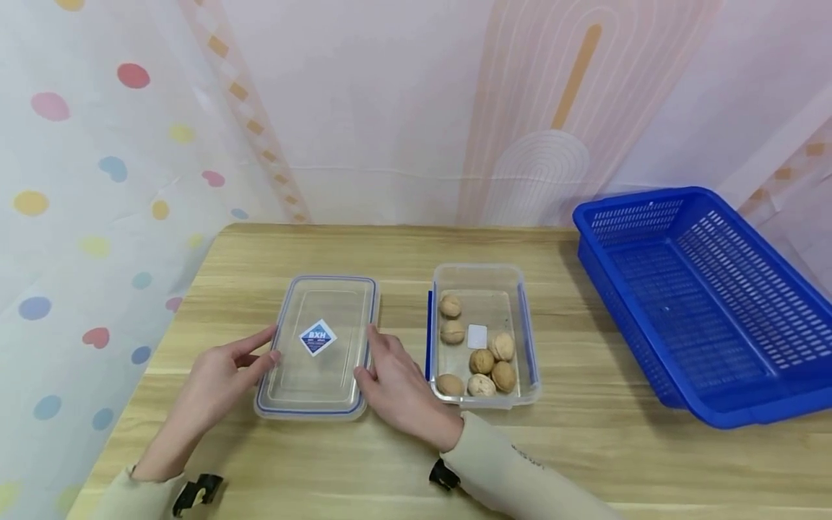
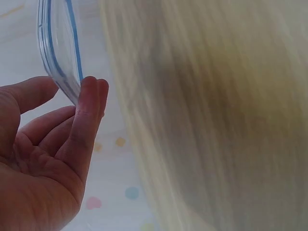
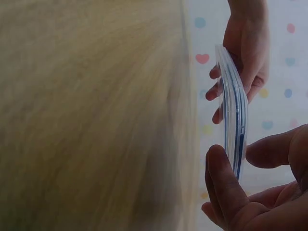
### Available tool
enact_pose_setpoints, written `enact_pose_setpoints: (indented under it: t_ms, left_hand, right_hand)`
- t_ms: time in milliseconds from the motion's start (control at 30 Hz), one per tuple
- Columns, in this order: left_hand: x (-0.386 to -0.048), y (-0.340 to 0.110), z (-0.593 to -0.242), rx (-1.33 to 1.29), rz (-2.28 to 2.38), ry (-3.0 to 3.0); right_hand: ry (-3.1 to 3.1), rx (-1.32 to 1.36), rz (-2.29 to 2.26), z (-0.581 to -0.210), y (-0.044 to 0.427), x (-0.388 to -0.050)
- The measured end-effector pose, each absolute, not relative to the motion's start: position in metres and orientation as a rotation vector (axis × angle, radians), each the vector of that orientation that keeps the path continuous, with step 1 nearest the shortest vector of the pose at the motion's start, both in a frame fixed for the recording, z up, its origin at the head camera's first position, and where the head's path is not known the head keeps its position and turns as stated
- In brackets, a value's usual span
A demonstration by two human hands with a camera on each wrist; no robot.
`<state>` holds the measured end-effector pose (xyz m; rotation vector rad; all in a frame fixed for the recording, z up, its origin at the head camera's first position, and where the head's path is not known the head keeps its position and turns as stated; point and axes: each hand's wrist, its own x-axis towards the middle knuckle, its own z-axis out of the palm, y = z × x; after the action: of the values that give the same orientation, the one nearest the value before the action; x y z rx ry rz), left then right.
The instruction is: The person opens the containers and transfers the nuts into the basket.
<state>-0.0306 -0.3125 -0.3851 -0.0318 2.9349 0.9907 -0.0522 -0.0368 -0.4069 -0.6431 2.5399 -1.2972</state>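
A clear plastic lid (image 1: 325,386) with a blue seal line and a diamond label (image 1: 318,337) is between my hands. My left hand (image 1: 217,379) pinches its left edge, thumb on one face and fingers on the other, as the left wrist view shows. On the opposite edge, my right hand (image 1: 399,386) holds it likewise. Both wrist views show the lid raised off the table. Just right of my right hand stands a clear box (image 1: 477,269) with blue side clips and several walnuts (image 1: 482,361) inside.
A large blue plastic basket (image 1: 640,318) stands at the right of the wooden table (image 1: 403,249). Behind the table hangs a patterned cloth (image 1: 390,108), which also covers the left side. A dark band sits at each sleeve.
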Motion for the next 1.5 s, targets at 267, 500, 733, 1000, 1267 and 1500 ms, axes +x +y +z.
enact_pose_setpoints:
  t_ms: [267,500,733,1000,1267,1500]
  left_hand:
    - [-0.038,-0.320,-0.391,-0.010,0.927,2.902]
    - [-0.042,-0.318,-0.398,0.027,0.935,2.851]
    - [-0.044,-0.317,-0.401,0.022,0.883,2.870]
    - [-0.046,-0.316,-0.402,0.065,0.837,2.902]
    - [-0.044,-0.316,-0.401,0.085,0.842,2.887]
    - [-0.036,-0.311,-0.396,0.053,0.890,2.899]
  right_hand:
    - [2.488,-0.578,-1.270,-0.410,-0.042,-0.055]
    - [2.503,-0.566,-1.207,-0.414,-0.043,-0.055]
    - [2.535,-0.583,-1.173,-0.416,-0.042,-0.055]
    - [2.555,-0.580,-1.186,-0.418,-0.041,-0.056]
    - [2.569,-0.608,-1.188,-0.419,-0.039,-0.051]
    - [2.562,-0.750,-1.176,-0.410,-0.029,-0.039]
